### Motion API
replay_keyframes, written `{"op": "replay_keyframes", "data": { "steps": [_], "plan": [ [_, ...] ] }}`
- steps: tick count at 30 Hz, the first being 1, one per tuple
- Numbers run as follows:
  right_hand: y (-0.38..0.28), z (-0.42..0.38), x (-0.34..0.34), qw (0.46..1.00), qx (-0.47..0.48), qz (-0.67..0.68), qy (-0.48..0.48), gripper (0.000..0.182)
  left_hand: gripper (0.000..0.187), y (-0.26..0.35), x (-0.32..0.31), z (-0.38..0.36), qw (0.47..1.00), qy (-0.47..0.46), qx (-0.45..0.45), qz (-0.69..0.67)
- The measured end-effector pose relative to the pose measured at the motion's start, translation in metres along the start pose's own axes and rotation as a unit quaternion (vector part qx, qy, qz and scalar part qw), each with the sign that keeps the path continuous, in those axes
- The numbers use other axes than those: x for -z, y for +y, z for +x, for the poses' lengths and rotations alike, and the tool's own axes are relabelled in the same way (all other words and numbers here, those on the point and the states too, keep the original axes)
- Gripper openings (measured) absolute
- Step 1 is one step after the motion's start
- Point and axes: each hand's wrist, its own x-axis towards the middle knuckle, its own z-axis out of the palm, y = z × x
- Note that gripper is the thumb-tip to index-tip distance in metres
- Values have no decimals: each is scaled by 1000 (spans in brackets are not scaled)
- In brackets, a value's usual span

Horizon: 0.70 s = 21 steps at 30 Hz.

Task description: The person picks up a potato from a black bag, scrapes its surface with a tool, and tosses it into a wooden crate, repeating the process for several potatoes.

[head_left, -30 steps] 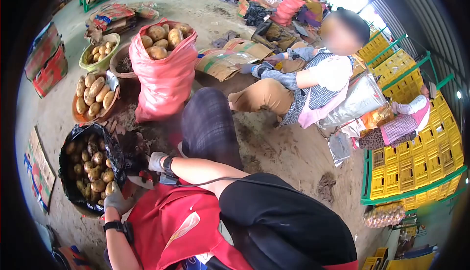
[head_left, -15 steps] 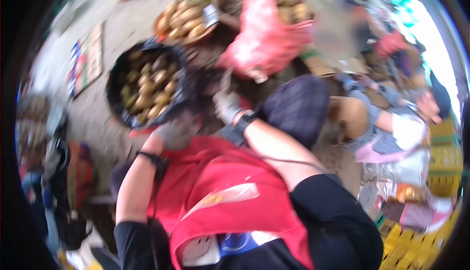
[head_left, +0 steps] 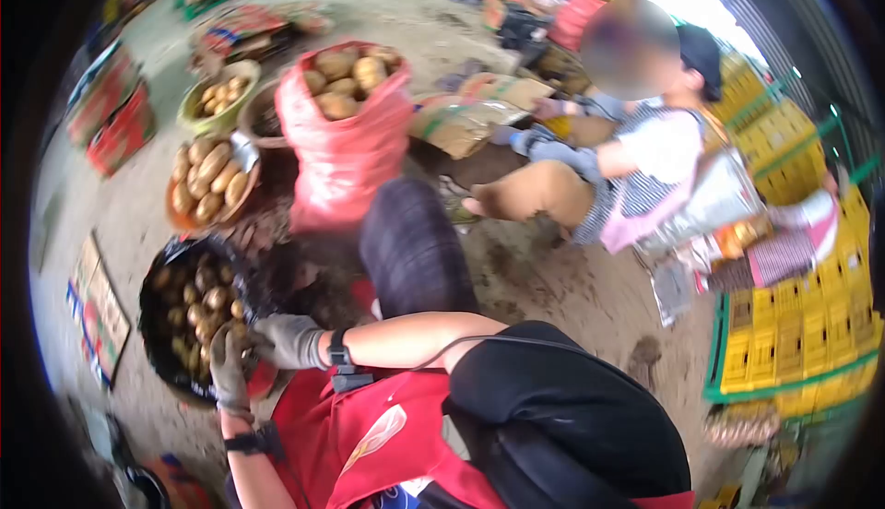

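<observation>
My left hand [head_left: 229, 372], in a grey work glove, is at the near rim of a black-lined tub [head_left: 152, 325], its fingers bent upward. My right hand [head_left: 289, 341], gloved too, comes from the right and meets it, fingers curled. Both look closed around something small between them, mostly hidden by the gloves. Small potatoes [head_left: 214, 299] lie inside the tub, just beyond my fingers. Behind the tub stands an orange basket [head_left: 189, 224] of larger, paler potatoes [head_left: 210, 177]. A tall pink sack [head_left: 339, 168], open at the top, holds big potatoes [head_left: 343, 76].
A person [head_left: 659, 145] in a cap sits at the right, gloved hands near flattened sacks [head_left: 466, 126]. Yellow crates [head_left: 793, 343] are stacked at far right. A green basket [head_left: 218, 122] of potatoes stands farther back. A cardboard piece [head_left: 100, 311] lies left of the tub.
The view has swung to the right. My right hand, earlier held apart near the pink sack, has come left to my left hand at the tub. The pink sack now stands upright with its mouth showing.
</observation>
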Motion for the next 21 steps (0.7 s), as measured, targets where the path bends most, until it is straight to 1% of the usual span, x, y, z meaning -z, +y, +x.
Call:
{"op": "replay_keyframes", "data": {
  "steps": [1, 3, 4, 5, 7, 8, 9, 10, 11, 12, 15, 16, 17, 19, 21],
  "plan": [
    [-2, -4, 8, 999, 22, -42, 1, 27, 39, -24, 3, 14, 999, 10, 25, -33],
    [-9, -13, 28, 990, 60, -119, 33, 29, 40, -9, -8, 17, 997, 8, 70, -42],
    [-8, -17, 29, 989, 49, -142, 14, 35, 35, -9, -7, 17, 996, -25, 73, -42],
    [-10, -16, 35, 987, 50, -150, 16, 35, 35, -7, -11, 18, 996, -30, 69, -48],
    [-16, -15, 49, 995, -47, -26, -82, 47, 29, -3, -20, 20, 994, -58, 41, -88],
    [5, -15, 36, 994, -45, 29, -95, 54, 26, -8, -31, 21, 993, -15, 1, -113],
    [7, -13, 34, 994, -45, 28, -95, 54, 26, -4, -29, 21, 993, -14, 0, -114],
    [9, -12, 31, 980, -100, 123, -119, 55, 26, 2, -24, 19, 993, -37, 34, -104],
    [11, -12, 27, 954, -153, 216, -143, 56, 26, 6, -19, 17, 992, -59, 68, -93],
    [11, -12, 26, 953, -153, 216, -148, 56, 26, 8, -18, 14, 992, -54, 69, -95],
    [7, -12, 29, 910, -197, 310, -191, 61, 27, 9, -15, 8, 991, -65, 59, -104],
    [-6, -16, 38, 927, -131, 300, -184, 61, 28, 7, -12, 6, 991, -65, 46, -110],
    [-6, -15, 38, 926, -131, 299, -188, 61, 29, 5, -11, 4, 990, -65, 33, -117],
    [-7, -12, 36, 898, -186, 347, -198, 59, 29, 10, -9, -1, 991, -55, 31, -122],
    [-5, -9, 34, 891, -203, 357, -194, 56, 29, 14, -8, -4, 988, -50, 32, -142]
  ]
}}
